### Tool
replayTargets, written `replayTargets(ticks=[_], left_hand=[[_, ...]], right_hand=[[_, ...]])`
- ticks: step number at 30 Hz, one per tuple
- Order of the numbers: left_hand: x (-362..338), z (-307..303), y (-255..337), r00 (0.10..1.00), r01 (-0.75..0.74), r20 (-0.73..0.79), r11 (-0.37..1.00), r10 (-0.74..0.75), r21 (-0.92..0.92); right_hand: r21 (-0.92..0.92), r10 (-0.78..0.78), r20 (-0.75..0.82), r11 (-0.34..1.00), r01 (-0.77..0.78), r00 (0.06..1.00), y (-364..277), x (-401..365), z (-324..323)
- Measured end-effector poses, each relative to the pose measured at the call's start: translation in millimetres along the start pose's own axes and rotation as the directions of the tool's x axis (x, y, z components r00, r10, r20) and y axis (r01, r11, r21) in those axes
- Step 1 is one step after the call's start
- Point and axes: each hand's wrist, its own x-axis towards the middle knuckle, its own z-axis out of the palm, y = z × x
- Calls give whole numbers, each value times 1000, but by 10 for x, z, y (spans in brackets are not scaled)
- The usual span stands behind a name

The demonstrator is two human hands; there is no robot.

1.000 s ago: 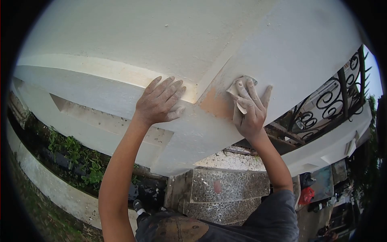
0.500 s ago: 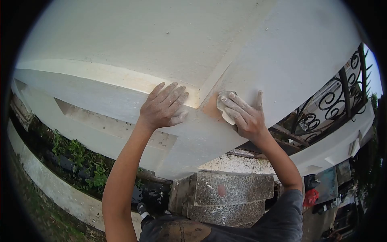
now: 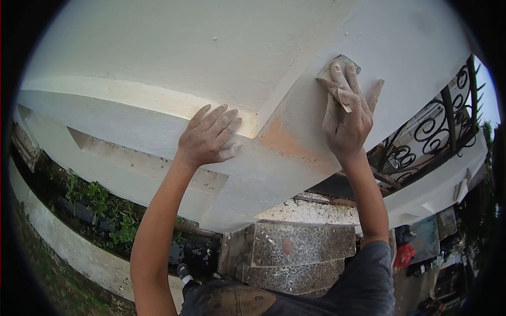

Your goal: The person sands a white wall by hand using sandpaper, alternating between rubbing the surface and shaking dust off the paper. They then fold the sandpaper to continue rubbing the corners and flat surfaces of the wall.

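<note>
A folded piece of sandpaper (image 3: 327,70) lies against the pale wall (image 3: 295,47) under the fingers of my right hand (image 3: 348,121). One flap of it curls up between those fingers. White dust coats my fingertips. My left hand (image 3: 208,138) rests flat with its fingers stretched out on the edge of the wall's ledge (image 3: 153,100), holding nothing. Between my two hands, an orange-brown bare patch (image 3: 284,139) shows beside the inner corner of the recess.
Black scrolled ironwork (image 3: 424,129) stands to the right. Below are rough stone steps (image 3: 303,245), a drainage ditch with green plants (image 3: 113,210) and a concrete kerb (image 3: 66,234). A red plastic bag (image 3: 404,255) lies at lower right.
My right hand has slid up and to the right along the wall with the sandpaper, uncovering more of the orange-brown patch. My left hand has stayed on the ledge.
</note>
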Motion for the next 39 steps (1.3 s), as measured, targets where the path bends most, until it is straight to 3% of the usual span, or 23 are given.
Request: replayTargets(ticks=[1, 2, 4, 6, 8, 10, 12, 14, 16, 17, 19, 21, 22, 23, 24, 26, 29, 30, 31, 34, 36, 38, 39], left_hand=[[15, -7, -20, 1000, -2, -5, 1000, 2, -6], [19, -14, -19, 1000, 0, 0, 1000, 0, -14], [20, -23, -14, 1000, 9, 6, 1000, -9, -19], [22, -14, -27, 1000, -4, -17, 1000, 4, -5], [4, 2, -23, 1000, -6, -15, 1000, 6, 3], [9, -1, -17, 1000, -1, -1, 1000, 1, 12], [8, 6, -8, 1000, 0, 3, 1000, 0, 1], [6, -12, -25, 1000, -3, -6, 1000, 3, 9], [12, -8, -21, 1000, -14, -18, 1000, 15, 21], [10, -7, -44, 1000, -11, -22, 1000, 12, 21], [0, 8, -24, 1000, -5, -18, 1000, 5, -7], [0, 3, -12, 1000, -1, -6, 1000, 0, -11], [11, -6, -20, 1000, 0, -7, 1000, 0, -5], [17, -11, -20, 1000, -2, -6, 1000, 2, -13], [21, -16, -19, 1000, -2, -7, 1000, 2, -15], [18, -28, -23, 1000, 0, -11, 1000, 0, -14], [11, -4, -34, 1000, -5, -15, 1000, 5, -11], [19, -10, -39, 1000, -4, -15, 1000, 4, -10], [12, -3, -23, 1000, -4, -16, 1000, 4, -13], [11, 9, -23, 1000, -4, -19, 1000, 3, -6], [23, -7, -21, 1000, 3, -17, 1000, -3, -14], [26, -24, -26, 1000, -2, -17, 1000, 2, -7], [26, -22, -26, 1000, -4, -22, 1000, 4, 0]], right_hand=[[-84, -144, 14, 986, 145, 989, -20, -54, 52], [-19, -101, 211, 994, 107, 972, -302, -255, -17], [112, -215, 486, 977, 184, 847, -425, -625, 36], [44, -292, 377, 954, 298, 879, -258, -482, 16], [-97, -177, 177, 976, 197, 968, -135, -32, -78], [-81, -192, -42, 979, 188, 980, 19, 79, 113], [-29, -53, 140, 998, 58, 989, -350, -96, 13], [98, -135, 408, 990, 103, 903, -501, -590, 81], [97, -264, 416, 964, 246, 870, -410, -552, 70], [27, -235, 337, 970, 240, 912, -304, -474, 51], [-60, -150, 122, 986, 158, 981, -180, 31, -54], [32, -21, 50, 999, 19, 999, -221, 71, 7], [-44, -50, 67, 998, 53, 996, -327, 5, 21], [4, -32, 184, 999, 32, 982, -446, -227, 64], [66, -77, 346, 996, 57, 935, -507, -519, 101], [137, -259, 512, 966, 220, 819, -508, -829, 142], [-62, -211, 283, 969, 238, 936, -172, -256, -79], [75, 91, 194, 991, -107, 977, -258, -146, -102], [283, 384, 86, 875, -392, 919, -342, -37, -124], [-30, 35, 52, 999, -33, 998, -262, -391, 0], [53, -55, 356, 998, 38, 933, -484, -818, 42], [65, -210, 405, 977, 201, 890, -293, -842, -10], [-4, -179, 302, 982, 189, 936, -210, -686, -68]])
